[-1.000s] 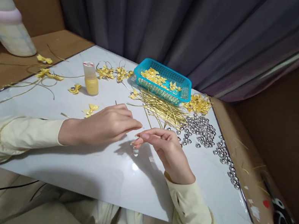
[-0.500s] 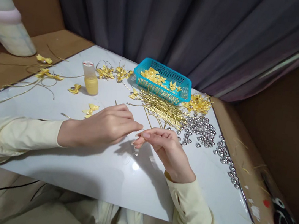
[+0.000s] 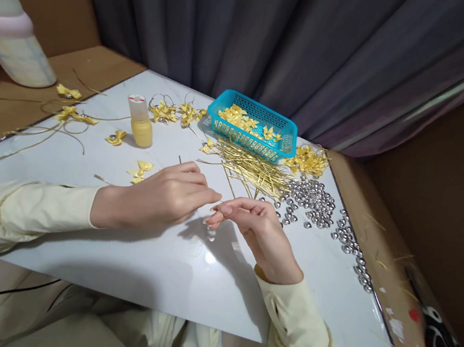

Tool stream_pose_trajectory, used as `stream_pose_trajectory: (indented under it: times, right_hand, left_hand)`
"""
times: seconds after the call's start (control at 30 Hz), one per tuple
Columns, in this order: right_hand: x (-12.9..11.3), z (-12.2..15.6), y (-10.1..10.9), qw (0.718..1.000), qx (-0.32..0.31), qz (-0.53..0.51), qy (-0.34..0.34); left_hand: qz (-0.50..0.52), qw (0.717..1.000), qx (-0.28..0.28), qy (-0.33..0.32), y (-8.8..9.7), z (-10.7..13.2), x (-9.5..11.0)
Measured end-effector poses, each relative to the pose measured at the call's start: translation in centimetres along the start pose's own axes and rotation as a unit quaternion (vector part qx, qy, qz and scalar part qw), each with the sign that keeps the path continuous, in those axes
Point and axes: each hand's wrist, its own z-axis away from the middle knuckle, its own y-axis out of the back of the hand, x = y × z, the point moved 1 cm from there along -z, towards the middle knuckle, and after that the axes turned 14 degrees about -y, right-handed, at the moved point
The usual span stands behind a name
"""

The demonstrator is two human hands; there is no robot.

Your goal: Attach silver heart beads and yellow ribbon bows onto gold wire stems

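Gold cords point(image 3: 254, 171) lie in a heap just beyond your fingertips. Your right hand point(image 3: 256, 225) has its thumb pressed against the forefinger; anything pinched there is too small to make out. Your left hand point(image 3: 170, 192) is curled palm down, its fingertips close to the right's, and you can't tell whether it grips anything. Silver beads point(image 3: 314, 200) spread right of your grip; a yellow bow point(image 3: 141, 171) sits beyond your left wrist.

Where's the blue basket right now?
In the head view, the blue basket sits near the middle, toward the white tabletop's far edge, directly behind the gold wires.
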Motion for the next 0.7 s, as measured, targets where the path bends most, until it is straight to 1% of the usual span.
stream_pose_trajectory:
  times: [0.13, 0.4, 0.7]
  right_hand:
    - [-0.06, 0.06, -0.01, 1.000, 0.002, 0.003, -0.003]
    - [-0.06, -0.10, 0.01, 1.000, -0.002, -0.002, 0.005]
    - [-0.11, -0.06, -0.06, 1.000, -0.002, -0.009, 0.001]
  left_hand:
    - [-0.005, 1.000, -0.004, 0.002, -0.02, 0.02, 0.00]
    - [0.006, 1.000, 0.008, 0.010, -0.25, 0.18, -0.06]
    - [-0.007, 0.999, 0.021, 0.024, -0.67, 0.48, -0.13]
